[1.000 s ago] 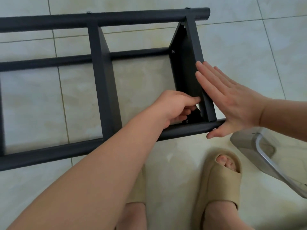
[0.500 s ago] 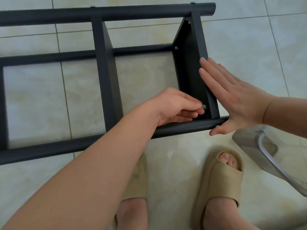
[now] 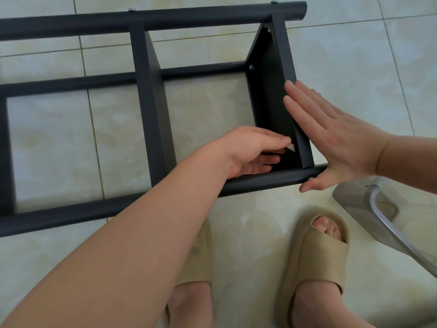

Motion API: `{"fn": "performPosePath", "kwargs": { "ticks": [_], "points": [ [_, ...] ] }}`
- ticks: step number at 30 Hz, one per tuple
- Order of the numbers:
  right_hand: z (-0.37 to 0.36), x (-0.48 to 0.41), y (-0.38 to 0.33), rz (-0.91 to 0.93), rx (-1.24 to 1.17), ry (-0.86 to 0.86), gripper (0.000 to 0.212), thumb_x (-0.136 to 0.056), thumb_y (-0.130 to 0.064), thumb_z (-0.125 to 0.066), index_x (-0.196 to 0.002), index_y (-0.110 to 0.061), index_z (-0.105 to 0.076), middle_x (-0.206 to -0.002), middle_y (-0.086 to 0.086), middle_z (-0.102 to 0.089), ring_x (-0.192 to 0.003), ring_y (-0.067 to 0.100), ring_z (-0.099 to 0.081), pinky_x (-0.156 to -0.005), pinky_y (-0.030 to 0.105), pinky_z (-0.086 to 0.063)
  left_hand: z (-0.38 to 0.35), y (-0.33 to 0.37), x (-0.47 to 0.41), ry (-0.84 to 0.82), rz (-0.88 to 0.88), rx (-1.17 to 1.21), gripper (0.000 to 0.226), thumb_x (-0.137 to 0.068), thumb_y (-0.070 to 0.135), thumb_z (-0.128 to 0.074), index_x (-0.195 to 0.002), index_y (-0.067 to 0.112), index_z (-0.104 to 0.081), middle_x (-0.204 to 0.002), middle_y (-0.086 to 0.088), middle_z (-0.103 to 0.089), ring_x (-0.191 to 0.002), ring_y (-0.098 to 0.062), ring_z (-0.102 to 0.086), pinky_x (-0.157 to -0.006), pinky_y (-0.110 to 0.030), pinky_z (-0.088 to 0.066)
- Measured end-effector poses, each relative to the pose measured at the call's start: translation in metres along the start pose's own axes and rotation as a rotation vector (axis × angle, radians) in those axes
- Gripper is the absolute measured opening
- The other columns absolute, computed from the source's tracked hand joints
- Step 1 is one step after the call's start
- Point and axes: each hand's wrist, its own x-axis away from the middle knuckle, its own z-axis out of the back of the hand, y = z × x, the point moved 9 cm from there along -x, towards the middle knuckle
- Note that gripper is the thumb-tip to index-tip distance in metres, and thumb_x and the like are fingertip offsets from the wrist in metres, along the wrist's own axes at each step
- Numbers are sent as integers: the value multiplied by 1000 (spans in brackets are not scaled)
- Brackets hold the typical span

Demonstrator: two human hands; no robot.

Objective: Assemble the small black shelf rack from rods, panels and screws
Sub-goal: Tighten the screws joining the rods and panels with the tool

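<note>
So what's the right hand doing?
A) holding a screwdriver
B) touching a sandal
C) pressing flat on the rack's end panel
C: the right hand lies with straight fingers flat against the outer side of the end panel, with its thumb by the near rod.

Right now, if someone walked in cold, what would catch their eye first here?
A black rack lies across the tiled floor, filling the upper frame. The right hand presses flat against its end panel, while the left hand reaches into the corner where that panel meets the near rod. Beige slippers stand below.
</note>
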Motion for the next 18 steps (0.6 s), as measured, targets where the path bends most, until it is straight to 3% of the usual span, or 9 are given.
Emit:
{"fn": "performPosePath", "kwargs": {
  "ticks": [5,18],
  "points": [
    [0,0,-1,5,-9,13,136,-75,-92,-43,-155,12,-8,-165,31,0,-154,44,0,-123,61,-16,-3,2,1,-13,-6,69,6,-90,20,-73,-93,17,-70,-82,2,-76,-70,-7,-72,-61,-23,-56],
    [-2,1,2,-14,2,0,138,-72,-92,-45,-156,10,-5,-165,29,3,-155,42,3,-125,58,-12,-2,6,2,31,-75,81,7,-91,22,-71,-95,17,-68,-81,2,-76,-73,-7,-72,-62,-21,-56]
  ]
}}
